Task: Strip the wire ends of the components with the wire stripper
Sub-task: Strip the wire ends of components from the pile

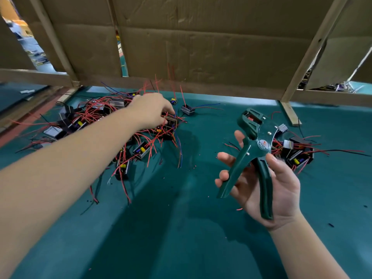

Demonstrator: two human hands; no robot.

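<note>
Component (170,122) pinched by left hand (151,110), at right edge of far-left pile (96,125). Right hand (269,188) holds green wire stripper (255,146), handles apart, near right. Lift slow so its wires (178,152) slip free of pile, then feed one end straight into stripper mouth.

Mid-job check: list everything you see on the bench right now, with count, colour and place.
wire stripper: one, dark green, in the right hand, right of centre.
left pile of components: many, dark with red wires, far left of mat.
gripped component: one, dark, at that pile's right edge.
lone component: one, grey, just right of it, farther back.
right pile of components: several, dark with red wires, far right.
mat: one, teal, covering the table.
cardboard wall: several panels, brown, behind the mat.
left hand: one, pinches the gripped component.
right hand: one, holds the wire stripper's handles.
</note>
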